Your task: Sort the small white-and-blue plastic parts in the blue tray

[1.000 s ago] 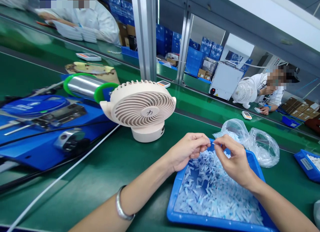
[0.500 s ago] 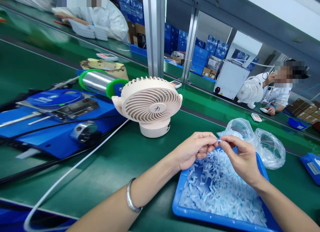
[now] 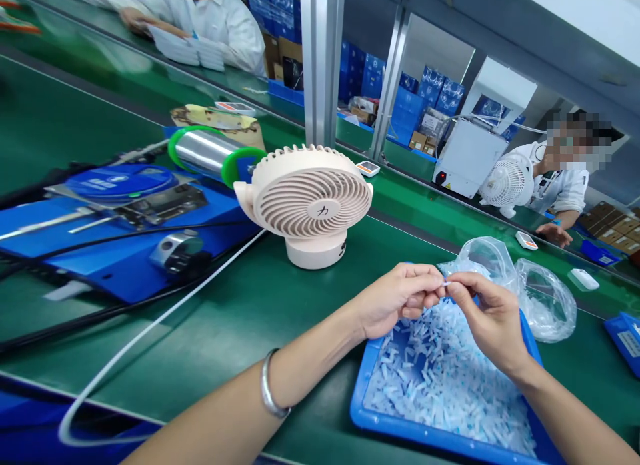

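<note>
My left hand and my right hand meet above the far side of a blue tray. Between their pinched fingertips is a small white plastic piece, mostly covered by the fingers. Many small white and pale-blue pieces lie heaped in the tray below. Just past my right hand are clear plastic bags, with more small pieces inside.
A beige fan stands left of my hands, its white cable trailing over the green table. Left of it is a blue machine with a metal roller. A white part lies on the conveyor. Co-workers sit across.
The view has shifted slightly. My hands still pinch together; the piece between them shows white where blue showed before. A co-worker's hand has let go of a white part, which now lies nearer on the conveyor.
</note>
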Tool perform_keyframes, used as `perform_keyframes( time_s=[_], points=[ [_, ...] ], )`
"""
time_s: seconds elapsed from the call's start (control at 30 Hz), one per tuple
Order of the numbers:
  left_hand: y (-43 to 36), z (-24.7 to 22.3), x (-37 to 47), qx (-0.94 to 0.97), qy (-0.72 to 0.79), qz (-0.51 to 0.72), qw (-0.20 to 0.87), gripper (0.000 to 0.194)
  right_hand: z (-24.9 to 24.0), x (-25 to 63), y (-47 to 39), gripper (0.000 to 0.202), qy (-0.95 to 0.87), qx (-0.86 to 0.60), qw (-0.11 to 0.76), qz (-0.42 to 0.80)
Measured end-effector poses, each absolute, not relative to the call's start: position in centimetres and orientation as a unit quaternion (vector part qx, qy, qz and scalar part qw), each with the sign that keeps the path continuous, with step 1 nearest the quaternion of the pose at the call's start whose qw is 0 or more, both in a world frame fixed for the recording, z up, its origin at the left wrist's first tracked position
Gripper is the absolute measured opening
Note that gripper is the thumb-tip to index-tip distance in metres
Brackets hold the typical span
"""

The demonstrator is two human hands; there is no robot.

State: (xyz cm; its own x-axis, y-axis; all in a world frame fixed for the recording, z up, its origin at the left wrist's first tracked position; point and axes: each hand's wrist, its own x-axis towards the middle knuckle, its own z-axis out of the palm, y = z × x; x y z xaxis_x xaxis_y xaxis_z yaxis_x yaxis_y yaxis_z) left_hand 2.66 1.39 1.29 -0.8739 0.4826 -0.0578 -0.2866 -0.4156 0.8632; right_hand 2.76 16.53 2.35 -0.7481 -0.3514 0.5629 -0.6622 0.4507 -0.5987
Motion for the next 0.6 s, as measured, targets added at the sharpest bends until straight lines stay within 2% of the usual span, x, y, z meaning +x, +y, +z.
perform_keyframes(
  time_s=[0.37, 0.6],
  points=[
    [1.54, 1.27, 3.13, 0.14, 0.526, 0.818, 0.185, 0.025, 2.2, 3.2, 16.47, 0.012, -0.821, 0.422, 0.293, 0.248],
    [1.63, 1.23, 3.16, 0.139, 0.552, 0.804, 0.174, 0.026, 1.83, 2.9, 16.34, 0.013, -0.809, 0.434, 0.332, 0.214]
  ],
)
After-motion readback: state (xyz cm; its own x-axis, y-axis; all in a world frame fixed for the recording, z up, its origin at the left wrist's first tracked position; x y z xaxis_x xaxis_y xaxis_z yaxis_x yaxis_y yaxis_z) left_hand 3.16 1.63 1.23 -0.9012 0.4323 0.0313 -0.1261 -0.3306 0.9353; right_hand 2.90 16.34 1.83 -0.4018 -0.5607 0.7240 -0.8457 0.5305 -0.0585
